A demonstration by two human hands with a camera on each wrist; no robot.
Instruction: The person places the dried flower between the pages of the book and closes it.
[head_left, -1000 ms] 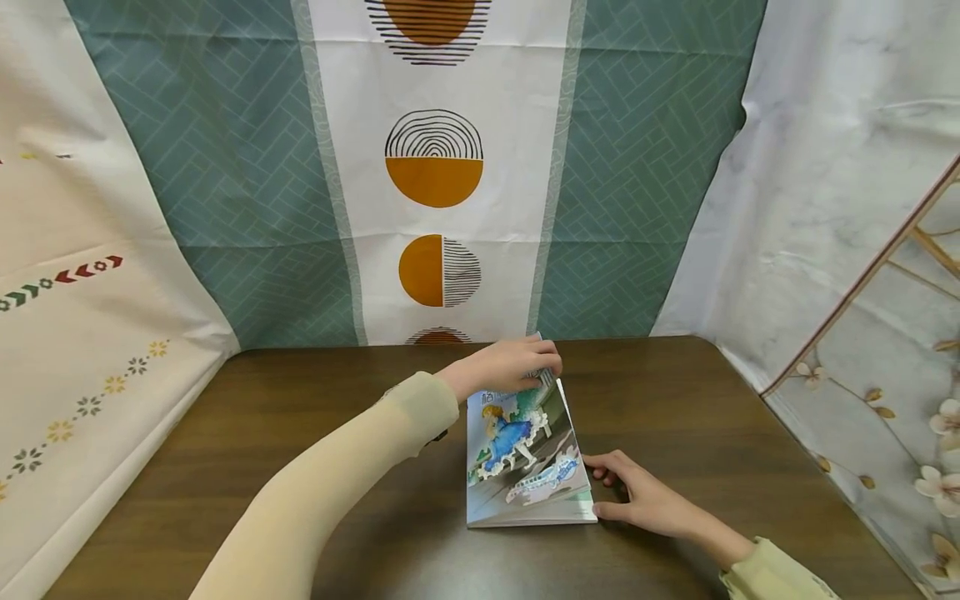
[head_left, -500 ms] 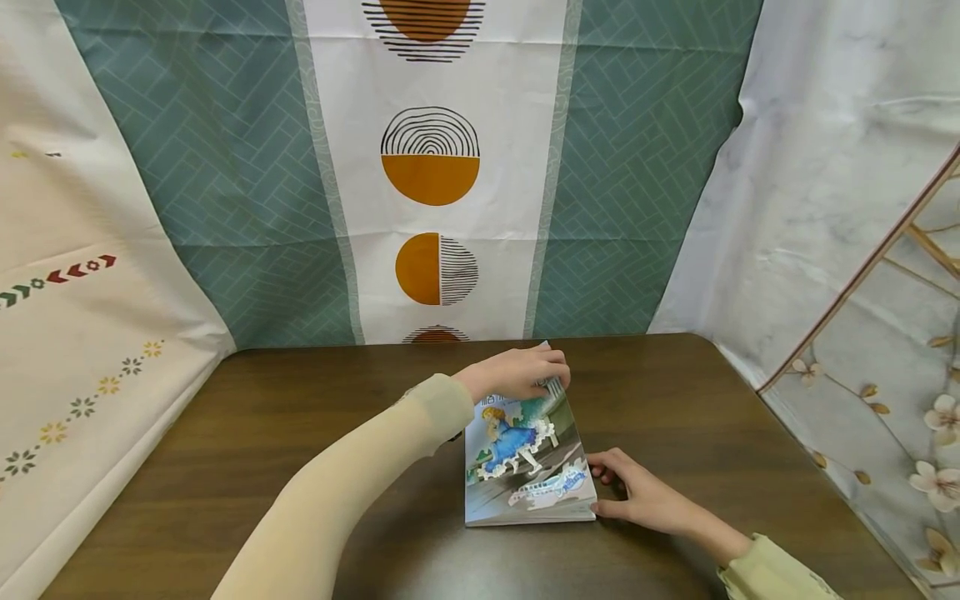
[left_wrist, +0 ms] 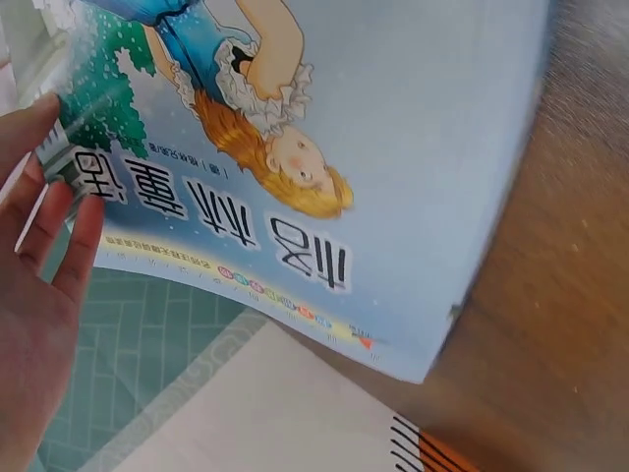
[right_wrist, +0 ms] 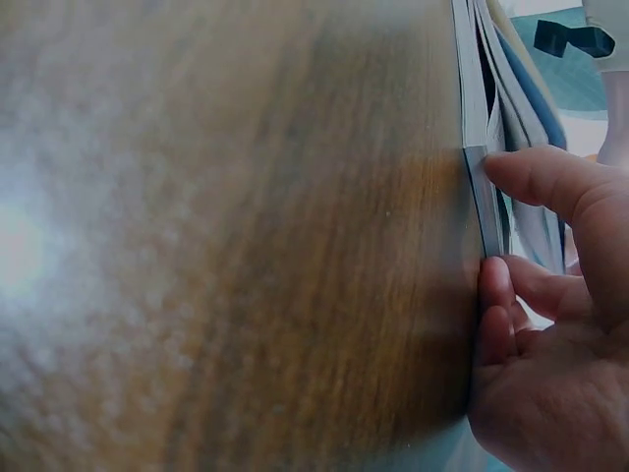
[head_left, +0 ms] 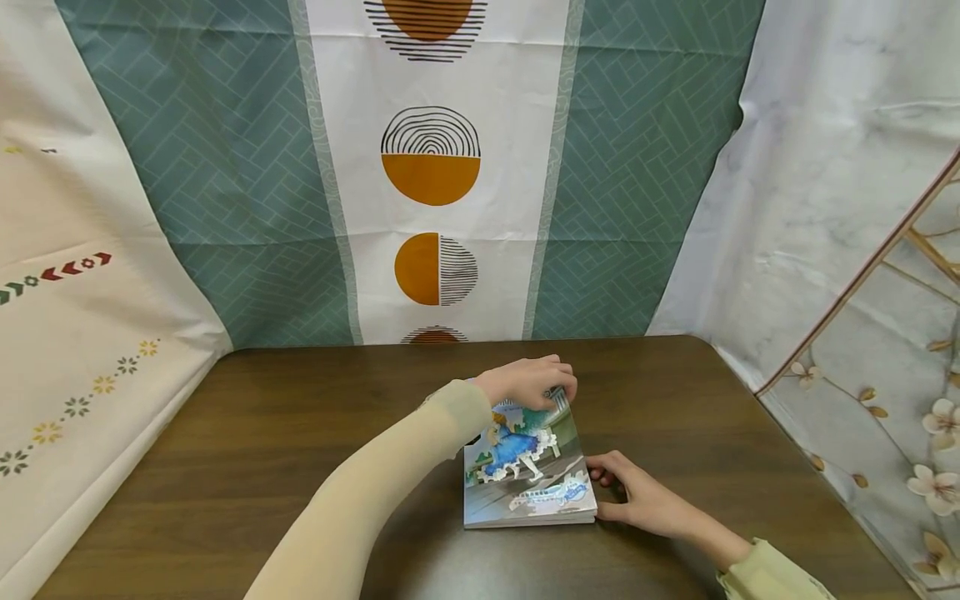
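A paperback picture book [head_left: 525,479] lies on the wooden table, its cover showing a girl in a blue dress. My left hand [head_left: 534,382] pinches the book's far right corner, thumb on the cover and fingers round the edge. In the left wrist view, the cover [left_wrist: 393,128] bends up near that hand [left_wrist: 34,295]. Beside the near right corner, my right hand [head_left: 641,497] touches the book's side, thumb and forefinger spread along it. The right wrist view shows the thumb [right_wrist: 550,177] against the page edges [right_wrist: 475,98], with small gaps between the upper leaves.
The dark brown table [head_left: 315,400] extends around the book on all sides. A green and white patterned cloth [head_left: 450,208] hangs behind it. Light cloths hang at the left [head_left: 97,333] and right [head_left: 862,250].
My left hand has come down and slightly right, lowering the lifted cover and pages. The gap at the near right corner has narrowed. The right hand has stayed nearly still.
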